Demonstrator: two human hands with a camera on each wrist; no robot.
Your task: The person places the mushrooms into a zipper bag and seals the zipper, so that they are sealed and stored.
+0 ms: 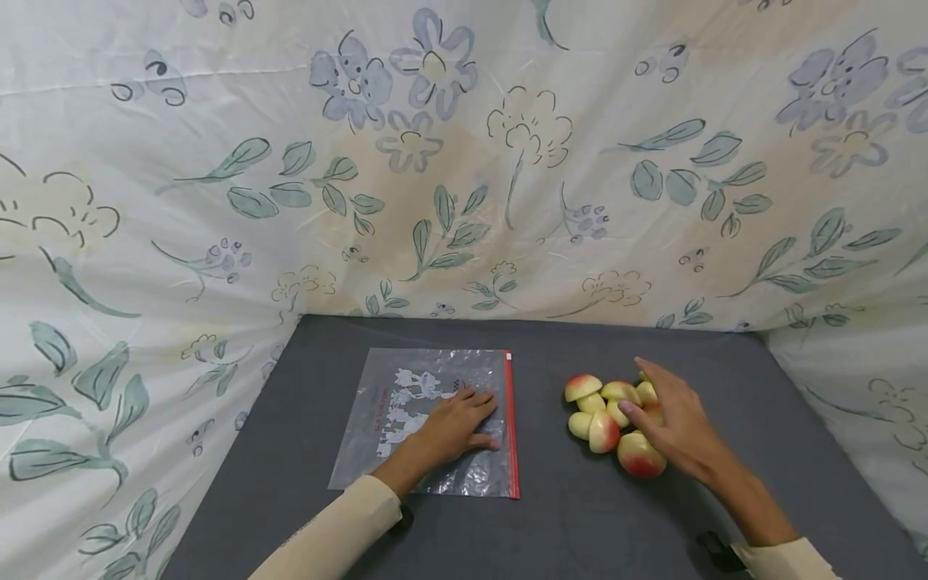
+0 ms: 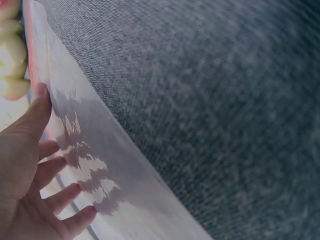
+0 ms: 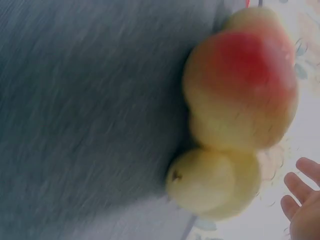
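Note:
A clear plastic zip bag (image 1: 355, 435) with white printed figures lies flat on the dark table, its red zip edge (image 1: 511, 451) facing right. My left hand (image 1: 451, 428) rests on it near that edge, fingers spread and thumb apart; the left wrist view has the fingertips on the plastic (image 2: 115, 150). To the bag's right sits a cluster of small yellow-and-red fruits (image 1: 604, 432). Over the right side of this cluster is my right hand (image 1: 677, 423), holding nothing, thumb and fingers apart. It hides some of the fruits. A larger fruit (image 3: 240, 85) with a red blush fills the right wrist view.
The dark grey table (image 1: 565, 532) runs back to a floral cloth (image 1: 464, 193), which hangs behind and along both sides. A dark wrist strap (image 1: 718, 552) shows at the right sleeve. Table surface lies between the bag and the fruits.

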